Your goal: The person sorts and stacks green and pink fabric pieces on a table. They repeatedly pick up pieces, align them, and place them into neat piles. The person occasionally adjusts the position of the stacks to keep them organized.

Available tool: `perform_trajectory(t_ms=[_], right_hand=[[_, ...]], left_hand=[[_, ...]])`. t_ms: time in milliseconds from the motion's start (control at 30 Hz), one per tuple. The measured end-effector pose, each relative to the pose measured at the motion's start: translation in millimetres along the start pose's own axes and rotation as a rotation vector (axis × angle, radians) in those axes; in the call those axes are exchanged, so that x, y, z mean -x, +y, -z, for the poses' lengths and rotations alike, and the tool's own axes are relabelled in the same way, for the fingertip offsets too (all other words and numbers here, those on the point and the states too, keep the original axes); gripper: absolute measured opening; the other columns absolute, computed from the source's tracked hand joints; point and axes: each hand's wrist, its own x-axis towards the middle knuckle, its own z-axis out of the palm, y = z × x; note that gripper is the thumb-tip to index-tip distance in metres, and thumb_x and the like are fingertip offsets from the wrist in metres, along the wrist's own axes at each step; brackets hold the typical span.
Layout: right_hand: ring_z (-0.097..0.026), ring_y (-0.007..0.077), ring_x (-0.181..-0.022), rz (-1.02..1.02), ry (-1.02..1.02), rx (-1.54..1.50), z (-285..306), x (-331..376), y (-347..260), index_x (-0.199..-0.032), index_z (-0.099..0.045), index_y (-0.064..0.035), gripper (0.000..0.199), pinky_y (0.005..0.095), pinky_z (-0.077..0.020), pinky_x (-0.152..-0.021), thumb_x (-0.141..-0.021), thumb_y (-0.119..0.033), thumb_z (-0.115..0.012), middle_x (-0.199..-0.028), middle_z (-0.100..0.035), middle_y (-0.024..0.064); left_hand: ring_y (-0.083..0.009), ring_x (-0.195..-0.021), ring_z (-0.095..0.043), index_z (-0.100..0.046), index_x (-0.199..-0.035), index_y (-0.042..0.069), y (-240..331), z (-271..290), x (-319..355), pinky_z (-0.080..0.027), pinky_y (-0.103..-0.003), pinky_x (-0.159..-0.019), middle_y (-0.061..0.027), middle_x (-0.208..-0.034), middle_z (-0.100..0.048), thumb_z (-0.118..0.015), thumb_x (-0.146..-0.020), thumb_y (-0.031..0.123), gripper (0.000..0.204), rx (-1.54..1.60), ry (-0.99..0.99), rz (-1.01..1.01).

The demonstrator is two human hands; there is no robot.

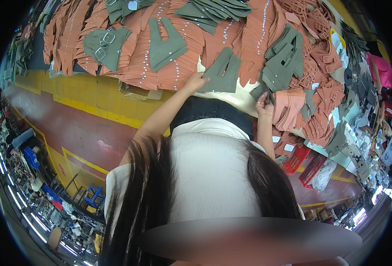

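Observation:
My left hand [197,83] pinches the lower left corner of a flat green cut piece [223,74], which looks like leather and has slots between its straps. That piece lies over a pale cream sheet [245,94] at the table's near edge. My right hand [264,105] is closed on the edge of a small dark green piece [259,91], just below a fanned stack of green pieces [284,60]. How many layers it grips I cannot make out. Right beside that hand lies a stack of orange-pink slotted pieces [289,106].
Rows of overlapping orange pieces [129,66] cover the table, with a V-shaped green piece [166,44] and buckled green pieces [107,46] on top. Red plastic baskets [296,159] stand below at the right. A person in pink [381,71] is at the far right. Blue stools [94,195] are behind left.

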Motion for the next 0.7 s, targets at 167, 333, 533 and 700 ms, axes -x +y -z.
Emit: perform_trajectory(t_ms=[167, 333, 533, 700], right_hand=[[-0.065, 0.0263, -0.093, -0.121, -0.15, -0.227, -33.0, 50.2, 11.3, -0.109, -0.049, 0.007, 0.031, 0.0415, -0.057, -0.079, -0.097, -0.017, -0.034, -0.101, -0.064, 0.0183], [-0.064, 0.0221, -0.089, -0.407, -0.473, -0.075, -66.5, 109.4, 60.2, -0.104, -0.052, 0.0032, 0.026, 0.0343, -0.0523, -0.08, -0.096, -0.021, -0.044, -0.098, -0.064, 0.015], [-0.063, 0.0196, -0.082, -0.803, -0.387, 0.22, -78.1, 120.6, 131.8, -0.103, -0.051, -0.0017, 0.03, 0.0326, -0.0528, -0.075, -0.094, -0.03, -0.049, -0.092, -0.063, 0.0106], [-0.064, 0.0217, -0.085, -0.785, -0.185, 0.506, -83.3, 116.2, 151.4, -0.104, -0.045, -0.0003, 0.021, 0.034, -0.0551, -0.076, -0.097, -0.02, -0.043, -0.093, -0.063, 0.012]], left_hand=[[-0.0226, -0.09, -0.061, -0.032, -0.134, 0.002, 15.7, 2.0, 13.6, -0.06, -0.033, -0.064, -0.011, -0.116, -0.052, -0.048, -0.093, 0.018, 0.047, 0.475, -0.15, 0.229], [-0.0222, -0.104, -0.055, -0.024, -0.141, 0.01, 31.8, 9.6, 25.2, -0.058, -0.038, -0.072, -0.009, -0.126, -0.046, -0.049, -0.093, 0.02, 0.055, 0.54, -0.232, 0.298], [-0.0203, -0.101, -0.057, -0.031, -0.138, 0.012, 24.5, 10.0, 25.3, -0.057, -0.038, -0.073, -0.0072, -0.121, -0.05, -0.048, -0.094, 0.027, 0.05, 0.704, -0.29, 0.283], [-0.022, -0.11, -0.052, -0.032, -0.138, 0.015, 43.5, 15.9, 26.6, -0.051, -0.044, -0.083, -0.0076, -0.126, -0.049, -0.04, -0.093, 0.053, 0.06, 0.839, -0.337, 0.374]])
